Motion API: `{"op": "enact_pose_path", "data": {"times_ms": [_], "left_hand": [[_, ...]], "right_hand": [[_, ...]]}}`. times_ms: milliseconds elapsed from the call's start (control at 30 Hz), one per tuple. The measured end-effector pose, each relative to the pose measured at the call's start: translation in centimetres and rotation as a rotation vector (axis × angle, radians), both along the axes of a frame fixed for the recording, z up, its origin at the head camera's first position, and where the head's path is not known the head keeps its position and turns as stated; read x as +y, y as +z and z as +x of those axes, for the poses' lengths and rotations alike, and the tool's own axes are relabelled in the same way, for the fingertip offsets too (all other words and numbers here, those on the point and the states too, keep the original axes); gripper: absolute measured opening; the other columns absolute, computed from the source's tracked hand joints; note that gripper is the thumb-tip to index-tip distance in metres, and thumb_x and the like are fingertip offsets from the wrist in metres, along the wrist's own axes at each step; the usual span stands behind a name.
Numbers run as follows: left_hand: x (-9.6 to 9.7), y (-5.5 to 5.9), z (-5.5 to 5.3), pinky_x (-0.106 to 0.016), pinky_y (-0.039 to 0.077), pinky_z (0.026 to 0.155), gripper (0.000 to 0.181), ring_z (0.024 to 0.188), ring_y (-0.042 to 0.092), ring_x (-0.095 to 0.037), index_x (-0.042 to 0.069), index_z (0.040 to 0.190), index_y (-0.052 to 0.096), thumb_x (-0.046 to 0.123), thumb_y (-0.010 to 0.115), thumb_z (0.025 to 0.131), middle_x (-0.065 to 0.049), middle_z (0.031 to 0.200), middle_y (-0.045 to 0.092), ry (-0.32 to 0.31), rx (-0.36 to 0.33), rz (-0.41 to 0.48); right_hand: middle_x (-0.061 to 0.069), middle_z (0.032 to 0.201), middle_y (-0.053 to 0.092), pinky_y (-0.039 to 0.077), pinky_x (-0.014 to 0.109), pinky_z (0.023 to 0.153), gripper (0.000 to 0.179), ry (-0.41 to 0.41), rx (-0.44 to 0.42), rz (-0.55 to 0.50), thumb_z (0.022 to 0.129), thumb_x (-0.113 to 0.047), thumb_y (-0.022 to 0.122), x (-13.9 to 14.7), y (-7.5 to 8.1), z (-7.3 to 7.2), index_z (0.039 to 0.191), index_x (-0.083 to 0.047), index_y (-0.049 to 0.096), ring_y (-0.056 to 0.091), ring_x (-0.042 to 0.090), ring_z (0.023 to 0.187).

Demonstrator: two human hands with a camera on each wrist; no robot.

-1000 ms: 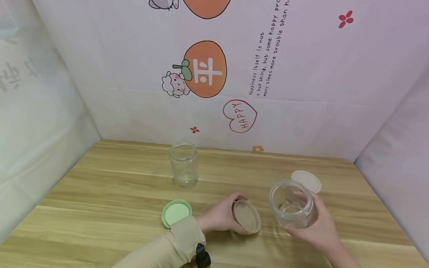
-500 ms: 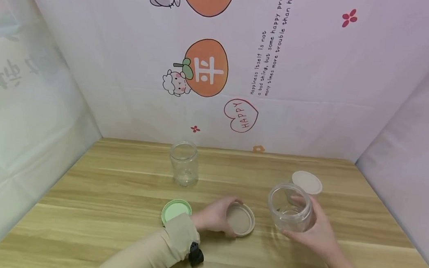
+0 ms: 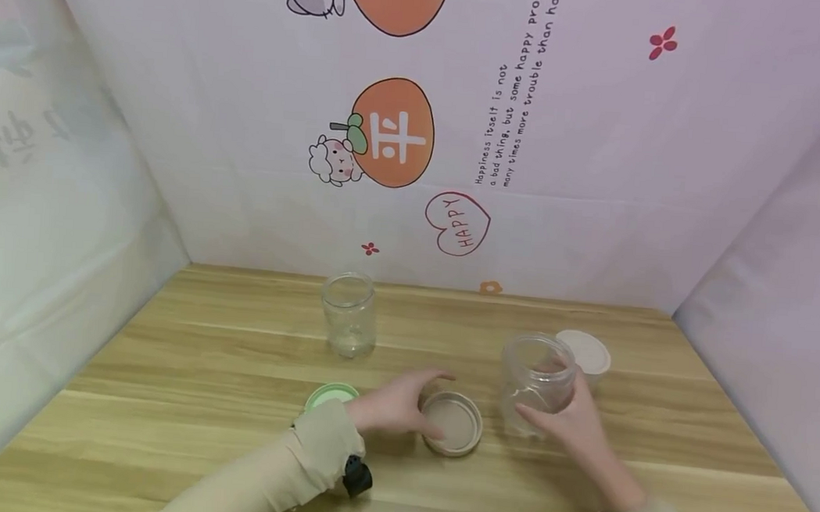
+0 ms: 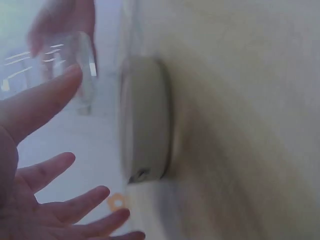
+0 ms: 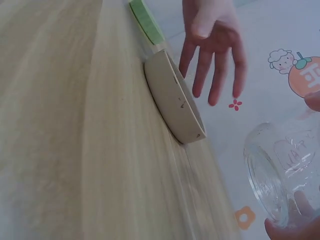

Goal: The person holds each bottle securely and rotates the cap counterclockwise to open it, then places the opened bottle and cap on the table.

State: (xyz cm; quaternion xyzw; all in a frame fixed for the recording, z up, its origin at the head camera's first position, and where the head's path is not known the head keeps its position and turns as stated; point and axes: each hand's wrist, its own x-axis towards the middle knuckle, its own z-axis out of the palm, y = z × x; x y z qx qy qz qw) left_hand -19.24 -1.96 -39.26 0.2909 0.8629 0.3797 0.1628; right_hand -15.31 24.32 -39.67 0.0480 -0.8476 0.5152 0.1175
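A beige round lid (image 3: 452,425) lies on the table with its hollow side up. Just left of it is my left hand (image 3: 401,403), fingers spread and holding nothing; the left wrist view shows a gap between those fingers and the lid. To the lid's right, my right hand (image 3: 572,419) grips a clear jar (image 3: 533,373) round its side. The right wrist view shows the jar's base (image 5: 267,185) held off the table. A green lid (image 3: 331,396) lies partly hidden behind my left sleeve.
Another clear jar (image 3: 348,315) stands uncovered at the back left. A white lid (image 3: 586,351) shows behind my right hand; what is under it is partly hidden. Printed cloth walls (image 3: 244,199) enclose the wooden table (image 3: 197,400) at the back and sides.
My left hand has lowered the tilted beige lid flat onto the table, released it and drawn left. The jar in my right hand has shifted left towards the lid and become more upright.
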Motion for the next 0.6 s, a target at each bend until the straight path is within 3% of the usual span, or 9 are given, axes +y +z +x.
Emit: {"op": "enact_pose_path", "data": {"times_ms": [100, 200, 400, 600], "left_hand": [[-1.3, 0.5, 0.1, -0.048, 0.037, 0.107, 0.071, 0.132, 0.041, -0.032, 0.011, 0.139, 0.044, 0.022, 0.078, 0.078, -0.009, 0.143, 0.044, 0.034, 0.006, 0.038], [-2.4, 0.7, 0.4, -0.051, 0.037, 0.106, 0.063, 0.131, 0.041, -0.034, 0.011, 0.137, 0.047, 0.023, 0.074, 0.082, -0.010, 0.142, 0.046, 0.079, 0.004, 0.106], [-4.5, 0.2, 1.5, -0.049, 0.041, 0.104, 0.049, 0.128, 0.045, -0.035, 0.012, 0.130, 0.052, 0.025, 0.070, 0.086, -0.008, 0.137, 0.050, 0.165, -0.061, 0.272], [-5.4, -0.1, 2.0, -0.050, 0.043, 0.102, 0.041, 0.121, 0.049, -0.038, 0.006, 0.124, 0.056, 0.020, 0.068, 0.088, -0.014, 0.129, 0.055, 0.184, -0.019, 0.364]], "right_hand": [[0.024, 0.131, 0.046, 0.038, 0.024, 0.099, 0.087, 0.004, -0.077, -0.039, 0.074, -0.008, 0.079, -0.7, 0.4, -0.9, 0.141, 0.003, 0.025, 0.048, 0.013, 0.117], [0.025, 0.137, 0.040, 0.033, 0.045, 0.106, 0.089, 0.015, -0.144, -0.093, 0.076, -0.012, 0.077, -1.3, 0.6, -2.2, 0.144, 0.002, 0.021, 0.038, 0.036, 0.127], [0.019, 0.152, 0.027, 0.020, 0.048, 0.116, 0.086, 0.092, -0.208, -0.285, 0.082, -0.011, 0.072, -2.6, -0.2, -5.4, 0.149, -0.006, 0.017, 0.024, 0.035, 0.141], [0.022, 0.151, 0.028, 0.018, 0.048, 0.117, 0.084, 0.091, -0.230, -0.293, 0.079, -0.010, 0.074, -3.9, -0.6, -7.6, 0.144, 0.000, 0.023, 0.021, 0.035, 0.142]]}}
